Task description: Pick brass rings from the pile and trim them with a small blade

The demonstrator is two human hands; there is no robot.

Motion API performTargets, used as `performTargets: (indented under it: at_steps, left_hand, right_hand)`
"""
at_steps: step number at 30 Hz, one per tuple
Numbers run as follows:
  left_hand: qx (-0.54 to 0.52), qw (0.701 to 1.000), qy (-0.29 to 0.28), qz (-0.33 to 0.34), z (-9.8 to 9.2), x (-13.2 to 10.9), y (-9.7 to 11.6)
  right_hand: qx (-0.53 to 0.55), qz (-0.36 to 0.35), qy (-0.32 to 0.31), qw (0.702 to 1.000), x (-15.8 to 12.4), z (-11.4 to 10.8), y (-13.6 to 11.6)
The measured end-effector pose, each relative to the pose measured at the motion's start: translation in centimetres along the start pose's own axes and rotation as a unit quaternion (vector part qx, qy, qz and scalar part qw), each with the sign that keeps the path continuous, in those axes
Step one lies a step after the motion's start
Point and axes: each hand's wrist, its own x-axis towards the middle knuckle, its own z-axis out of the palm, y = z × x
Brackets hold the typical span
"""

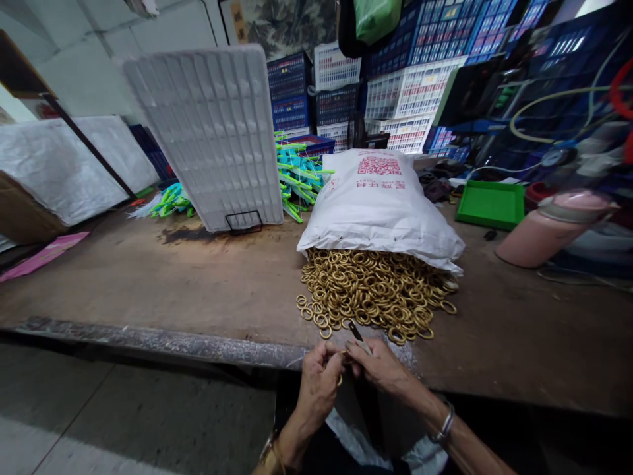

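- Pinching a brass-coloured ring (339, 380) in the left hand (317, 381), with thumb and fingers folded in, right at the near edge of the bench (198, 284).
- Gripping a slim bladed tool (362, 340) in the right hand (380, 364) — aimed up and away, toward the loose rings.
- Almost meeting at the fingertips now; too small there to tell whether both touch the ring.
- Just ahead on the bench, a heap of matching rings (370, 290), with a few strays near the front edge.
- Right behind, with its edge over the heap, a plump white sack (380, 204), printed in red.
- Off to the right, a green tray (489, 204) and a pink bottle (546, 231).
- Over to the left, a white ribbed panel (212, 132), propped near a tangle of bright green and turquoise pieces (301, 175).
- Farther back, stacked blue and white crates (403, 92).
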Motion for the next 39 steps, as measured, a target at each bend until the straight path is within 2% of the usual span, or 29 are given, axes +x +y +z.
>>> performTargets:
  at_steps: [7,16,24,27,30,33,39]
  left_hand:
    - [-0.024,0.999,-0.003,-0.033,-0.2,0.0,-0.5]
    - [-0.094,0.991,-0.030,-0.094,-0.2,-0.3,-0.2]
    - [-0.159,0.978,-0.067,-0.121,-0.2,-0.5,0.0]
    - [-0.166,0.978,-0.064,-0.112,-0.3,-0.6,-0.1]
    - [-0.159,0.981,-0.045,-0.100,-0.3,-0.7,-0.3]
    - [-0.136,0.986,-0.028,-0.092,-0.3,-0.7,-0.1]
    - [-0.113,0.991,-0.003,-0.076,0.2,-0.6,0.4]
  right_hand:
    - [-0.003,0.009,0.011,1.000,-0.4,0.0,-1.1]
    - [-0.019,-0.003,0.006,1.000,-0.2,0.1,-0.1]
    - [-0.019,0.003,0.001,1.000,-0.3,0.1,0.0]
    - [-0.025,0.007,0.022,0.999,-0.2,-0.2,0.1]
    - [-0.058,-0.018,0.069,0.996,-0.5,-0.6,-0.2]
    - [-0.117,-0.054,0.083,0.988,-1.2,-0.8,-0.7]
    - [-0.225,-0.093,0.020,0.970,-2.2,-0.1,-0.8]
